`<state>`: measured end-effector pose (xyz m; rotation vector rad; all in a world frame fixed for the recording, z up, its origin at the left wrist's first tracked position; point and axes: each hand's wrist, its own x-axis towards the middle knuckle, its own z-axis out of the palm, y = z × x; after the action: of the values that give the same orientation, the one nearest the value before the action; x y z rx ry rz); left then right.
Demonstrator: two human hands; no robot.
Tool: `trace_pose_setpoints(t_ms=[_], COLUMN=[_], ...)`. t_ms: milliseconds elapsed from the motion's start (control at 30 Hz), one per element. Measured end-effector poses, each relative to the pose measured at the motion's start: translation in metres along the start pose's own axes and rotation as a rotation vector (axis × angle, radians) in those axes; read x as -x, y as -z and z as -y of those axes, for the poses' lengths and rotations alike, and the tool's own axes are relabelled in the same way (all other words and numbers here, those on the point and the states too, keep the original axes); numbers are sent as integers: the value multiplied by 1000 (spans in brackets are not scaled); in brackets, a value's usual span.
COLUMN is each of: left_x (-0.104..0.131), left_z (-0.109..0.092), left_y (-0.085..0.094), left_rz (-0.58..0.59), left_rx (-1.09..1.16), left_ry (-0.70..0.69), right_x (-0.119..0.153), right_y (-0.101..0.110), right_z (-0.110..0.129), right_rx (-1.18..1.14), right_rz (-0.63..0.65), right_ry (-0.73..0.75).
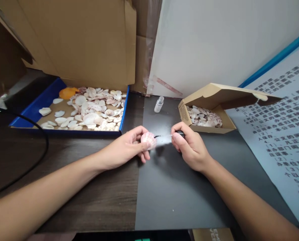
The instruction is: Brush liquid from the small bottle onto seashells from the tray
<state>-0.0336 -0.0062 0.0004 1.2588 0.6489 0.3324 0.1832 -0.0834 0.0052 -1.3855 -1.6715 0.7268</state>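
Between the thumb and fingers of my left hand (135, 144) is a pink-and-white scallop shell (148, 140), ribbed side showing. My right hand (189, 144) is closed around the black handle of a small applicator brush (163, 136). Its thin stem points left, and the dark tip is at the shell's right edge; whether it touches cannot be made out. Behind the hands stands a small clear bottle (159, 104) with a pale label and no cap on it.
A blue-edged cardboard box (51, 129) at the left holds many loose shells. At the right, a smaller lidded carton (209, 129) stands open with more shells. A black cable (46, 150) loops at far left. A printed sheet (285, 117) leans at the right.
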Motion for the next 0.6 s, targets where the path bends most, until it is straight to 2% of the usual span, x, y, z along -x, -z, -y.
trace_pose_setpoints(t_ms=[233,433,600], left_x=[-1,-1,0], left_z=[-2,-3,-3], left_y=[1,-3,-6], left_rz=[-9,-21,31], left_rx=[56,20,-12], left_ry=[9,22,37], right_x=[-3,0,0], right_y=[0,-1,-2], right_z=[5,10,11], right_rx=[125,141,170], right_rz=[-20,16,41], right_ry=[75,101,85])
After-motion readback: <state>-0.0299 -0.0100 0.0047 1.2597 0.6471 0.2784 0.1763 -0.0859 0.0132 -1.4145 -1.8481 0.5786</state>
